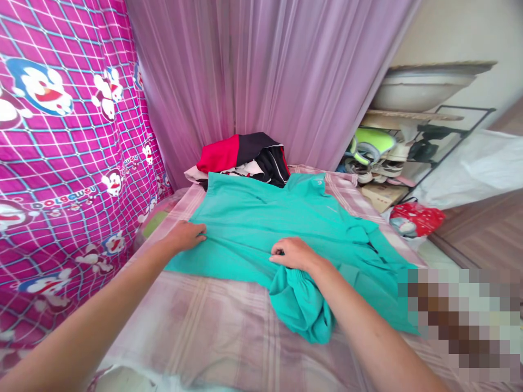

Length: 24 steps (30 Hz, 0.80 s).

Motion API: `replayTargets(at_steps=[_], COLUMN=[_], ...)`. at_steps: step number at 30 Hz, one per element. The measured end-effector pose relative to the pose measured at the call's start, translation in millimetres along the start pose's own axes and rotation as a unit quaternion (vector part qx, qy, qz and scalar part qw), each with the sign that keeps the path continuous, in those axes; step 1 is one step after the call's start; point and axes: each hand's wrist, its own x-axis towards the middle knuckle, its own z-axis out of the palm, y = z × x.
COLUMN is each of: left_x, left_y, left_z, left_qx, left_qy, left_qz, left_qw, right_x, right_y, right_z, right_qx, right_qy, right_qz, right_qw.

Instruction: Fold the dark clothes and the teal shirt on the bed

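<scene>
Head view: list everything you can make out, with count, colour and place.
teal garment: 1, teal, spread on plaid cloth
plaid cloth: 1, pink and white, under garment
clothes pile: 1, red, dark and white, beyond garment
curtain: at least 1, purple, back
cartoon-print cloth: 1, magenta, left
rack: 1, dark, right
basin: 1, whitish, atop rack
shoes: several, mostly whitish, on rack
bright item: 1, lime green, on rack
sheeting: 1, white, right
spotted item: 1, red and white, below sheeting
box: 1, tan, beneath shoes
wood panel: 1, brown, far right
pixelated patch: 1, mixed, lower right
left hand: 1, bare, at garment's left side
right hand: 1, bare, at garment's near middle
</scene>
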Motion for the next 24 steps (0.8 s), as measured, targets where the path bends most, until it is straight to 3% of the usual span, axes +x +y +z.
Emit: replayTargets(at_steps=[7, 10, 13, 15, 17, 19, 21, 24], left_x=[-9.6, -15.5, -20.3, -21.2, -20.5, -19.6, -19.7, -20.6], left_y=[-16.6, -13.7, 13.7, 42.8, 71.5, 91.5, 99.4, 94.2], left_z=[3.1, 4.6, 9.4, 16.7, 26.8, 37.3, 44.7, 46.8], left_qx=[0.007, 0.006, -0.012, -0.071, -0.130, -0.144, -0.136, -0.133], left_qy=[-0.026, 0.007, 0.110, 0.150, 0.152, 0.138, 0.125, 0.101], left_qz=[-0.049, -0.083, -0.082, -0.025, 0.020, -0.007, -0.049, -0.077], left_qw=[0.998, 0.997, 0.991, 0.986, 0.980, 0.980, 0.982, 0.983], right_x=[1.0, 3.6, 4.6, 4.8, 4.6, 3.6, 1.3, -4.1], right_y=[-11.2, -10.3, -9.3, -9.3, -9.9, -10.0, -8.0, 0.9], right_z=[-0.1, 10.3, 19.5, 21.8, 21.1, 19.1, 17.0, 13.8], right_qx=[-0.098, -0.103, -0.103, -0.107, -0.111, -0.110, -0.106, -0.097], right_qy=[0.016, 0.032, 0.053, 0.058, 0.055, 0.054, 0.054, 0.048], right_qz=[0.035, 0.060, 0.068, 0.065, 0.064, 0.066, 0.071, 0.091], right_qw=[0.994, 0.992, 0.991, 0.990, 0.990, 0.990, 0.990, 0.990])
